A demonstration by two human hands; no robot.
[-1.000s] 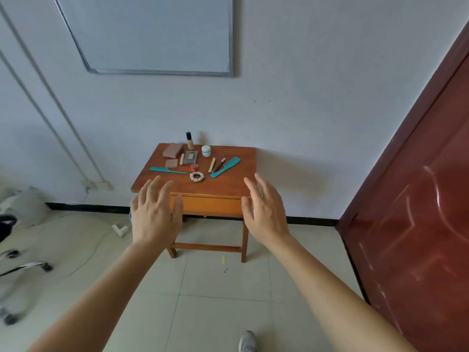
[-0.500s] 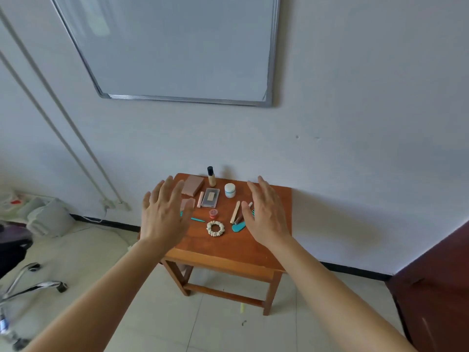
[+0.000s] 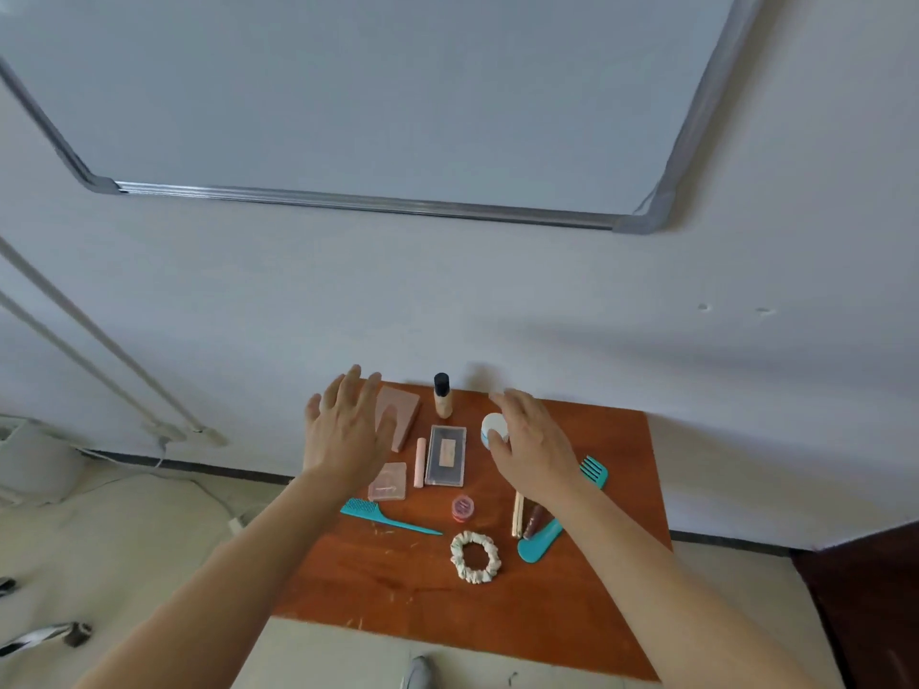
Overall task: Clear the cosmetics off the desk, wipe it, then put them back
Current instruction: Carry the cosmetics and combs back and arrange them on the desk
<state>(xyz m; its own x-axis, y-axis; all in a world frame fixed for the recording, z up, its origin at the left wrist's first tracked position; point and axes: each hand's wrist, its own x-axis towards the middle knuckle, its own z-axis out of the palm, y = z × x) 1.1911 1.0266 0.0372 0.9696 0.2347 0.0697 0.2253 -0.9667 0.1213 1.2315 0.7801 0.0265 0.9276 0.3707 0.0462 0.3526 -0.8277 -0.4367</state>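
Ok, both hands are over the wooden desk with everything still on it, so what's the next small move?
Probably lower the right hand onto the small white round jar and lift it off. Both hands are open and empty, nothing has been cleared from the orange-brown wooden desk, and that jar sits right at the right hand's fingertips. The left hand hovers over the pink rectangular box.

Wooden desk (image 3: 572,604) with cosmetics, both hands above it.
Left hand (image 3: 345,435) and right hand (image 3: 534,447) spread flat, empty; foundation bottle (image 3: 441,396) upright at rear, scrunchie (image 3: 475,556), tail comb (image 3: 383,515), palette (image 3: 446,455) lying flat.
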